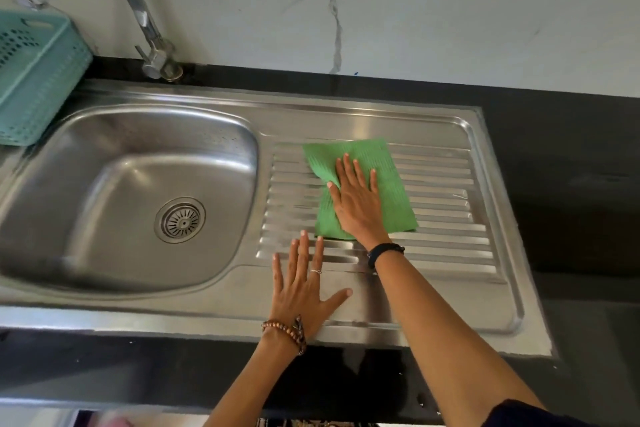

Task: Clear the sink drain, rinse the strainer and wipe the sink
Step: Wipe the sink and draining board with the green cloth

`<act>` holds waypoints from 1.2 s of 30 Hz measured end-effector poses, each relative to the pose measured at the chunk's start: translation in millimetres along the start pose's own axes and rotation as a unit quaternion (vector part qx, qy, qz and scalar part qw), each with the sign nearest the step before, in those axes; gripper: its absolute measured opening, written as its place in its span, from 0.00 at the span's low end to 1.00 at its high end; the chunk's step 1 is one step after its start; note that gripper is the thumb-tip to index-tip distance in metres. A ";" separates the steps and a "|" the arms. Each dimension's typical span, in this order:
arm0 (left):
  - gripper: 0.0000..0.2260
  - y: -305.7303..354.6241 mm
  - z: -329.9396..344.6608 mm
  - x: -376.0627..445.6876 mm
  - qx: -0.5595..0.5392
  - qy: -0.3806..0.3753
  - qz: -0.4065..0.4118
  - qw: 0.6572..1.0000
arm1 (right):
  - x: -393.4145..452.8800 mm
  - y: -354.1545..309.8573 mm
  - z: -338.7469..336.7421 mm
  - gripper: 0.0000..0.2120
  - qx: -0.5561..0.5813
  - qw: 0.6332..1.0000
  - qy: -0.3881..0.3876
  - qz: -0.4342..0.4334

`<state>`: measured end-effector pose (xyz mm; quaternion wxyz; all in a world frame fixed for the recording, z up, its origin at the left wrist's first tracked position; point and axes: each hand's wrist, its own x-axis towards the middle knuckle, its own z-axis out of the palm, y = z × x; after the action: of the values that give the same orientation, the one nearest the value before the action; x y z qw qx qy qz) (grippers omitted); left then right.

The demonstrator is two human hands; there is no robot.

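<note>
- Right hand (358,199), fingers straight, is pressing the green cloth (367,163) flat onto the ribbed drainboard (446,218).
- Left hand (304,295) is lying spread, seemingly resting on the sink (104,121) rim, holding nothing.

Beaded bracelet (289,332), ring (315,271), black wristband (382,251)

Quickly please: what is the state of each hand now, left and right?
Left hand: open, fingers spread flat on the steel drainboard, holding nothing.
Right hand: open, fingers straight, pressing the green cloth onto the drainboard.
</note>
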<state>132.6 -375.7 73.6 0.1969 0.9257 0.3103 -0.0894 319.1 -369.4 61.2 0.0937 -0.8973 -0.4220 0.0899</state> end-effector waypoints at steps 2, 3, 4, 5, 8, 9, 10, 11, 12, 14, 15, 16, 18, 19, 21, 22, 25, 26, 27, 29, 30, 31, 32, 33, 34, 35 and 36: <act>0.39 4.3 3.7 0.6 0.026 -0.005 -0.018 0.999 | -6.4 30.8 -7.2 0.26 -0.005 1.000 0.005 0.019; 0.39 6.7 4.5 0.9 0.032 -0.006 -0.023 0.999 | -9.6 46.9 -10.9 0.26 -0.006 0.999 0.008 0.031; 0.39 8.9 4.5 0.6 0.036 -0.010 -0.026 0.999 | -13.3 63.7 -14.8 0.26 -0.004 0.999 0.010 0.045; 0.41 11.4 4.2 0.4 0.038 -0.015 -0.028 0.999 | -17.1 81.1 -19.0 0.26 -0.001 0.998 0.011 0.061; 0.47 16.5 3.8 1.0 0.042 -0.031 -0.038 0.998 | -31.3 132.8 -31.7 0.26 -0.005 0.994 0.022 0.105; 0.48 17.6 4.4 1.6 0.044 -0.032 -0.042 0.998 | -36.5 147.4 -35.5 0.26 -0.011 0.993 0.025 0.111; 0.48 18.4 5.1 2.6 0.044 -0.032 -0.045 0.998 | -40.8 158.8 -38.6 0.26 -0.013 0.993 0.028 0.113; 0.48 17.8 5.5 3.1 0.040 -0.033 -0.047 0.998 | -44.2 165.9 -40.4 0.26 -0.009 0.993 0.032 0.113; 0.48 18.2 6.2 3.7 0.037 -0.035 -0.047 0.998 | -47.5 171.1 -41.8 0.26 -0.004 0.993 0.036 0.111; 0.47 17.5 7.9 4.6 0.041 -0.038 -0.047 0.997 | -54.2 175.1 -41.9 0.26 0.000 0.994 0.038 0.103; 0.47 17.1 8.5 4.9 0.041 -0.039 -0.047 0.997 | -58.7 175.4 -41.2 0.26 -0.001 0.994 0.039 0.099; 0.47 16.2 8.4 5.3 0.037 -0.040 -0.048 0.997 | -63.5 174.7 -40.1 0.26 -0.001 0.995 0.042 0.096; 0.48 17.1 8.8 6.2 0.026 -0.042 -0.048 0.998 | -76.3 174.1 -37.4 0.26 -0.003 0.994 0.048 0.097; 0.48 17.1 8.6 6.3 0.023 -0.043 -0.048 0.998 | -83.1 173.2 -35.8 0.26 -0.007 0.994 0.050 0.100; 0.49 17.5 7.4 6.2 0.021 -0.048 -0.046 0.998 | -96.5 170.1 -33.4 0.26 -0.016 0.993 0.050 0.107; 0.49 18.0 6.6 6.1 0.020 -0.051 -0.044 0.998 | -103.8 168.1 -32.4 0.26 -0.020 0.992 0.050 0.110; 0.50 18.9 4.6 4.8 0.024 -0.055 -0.042 0.997 | -125.2 160.5 -29.7 0.26 -0.024 0.991 0.044 0.124; 0.50 19.3 4.1 4.4 0.026 -0.056 -0.042 0.997 | -131.4 157.4 -28.3 0.27 -0.026 0.990 0.039 0.133; 0.50 19.3 3.7 4.1 0.025 -0.057 -0.039 0.997 | -137.3 154.0 -26.3 0.27 -0.031 0.989 0.035 0.143; 0.51 18.6 3.1 4.4 0.019 -0.060 -0.034 0.997 | -146.4 148.1 -22.3 0.27 -0.046 0.986 0.033 0.159; 0.51 17.8 2.8 4.8 0.014 -0.061 -0.031 0.998 | -148.5 146.2 -21.5 0.27 -0.055 0.984 0.032 0.164; 0.51 16.6 2.2 4.6 0.008 -0.060 -0.027 0.998 | -149.1 145.3 -21.4 0.27 -0.060 0.983 0.031 0.168; 0.50 14.3 1.0 3.8 -0.001 -0.057 -0.022 0.998 | -148.1 144.0 -22.3 0.27 -0.061 0.983 0.031 0.172; 0.50 11.8 -0.2 2.6 -0.014 -0.050 -0.016 0.999 | -145.4 143.1 -23.7 0.27 -0.059 0.982 0.031 0.176; 0.49 9.1 -1.4 1.2 -0.026 -0.042 -0.010 0.999 | -140.3 142.4 -25.5 0.27 -0.056 0.982 0.031 0.178; 0.49 6.4 -2.5 -0.6 -0.034 -0.034 -0.005 0.999 | -133.3 141.8 -27.4 0.27 -0.052 0.982 0.028 0.179; 0.49 4.3 -3.2 -2.8 -0.039 -0.028 -0.003 0.999 | -124.5 141.7 -29.4 0.27 -0.048 0.982 0.026 0.181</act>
<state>133.2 -379.0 78.7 0.2408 0.9135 0.3110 -0.1039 353.0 -557.2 65.3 0.0437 -0.9644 -0.2535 0.0622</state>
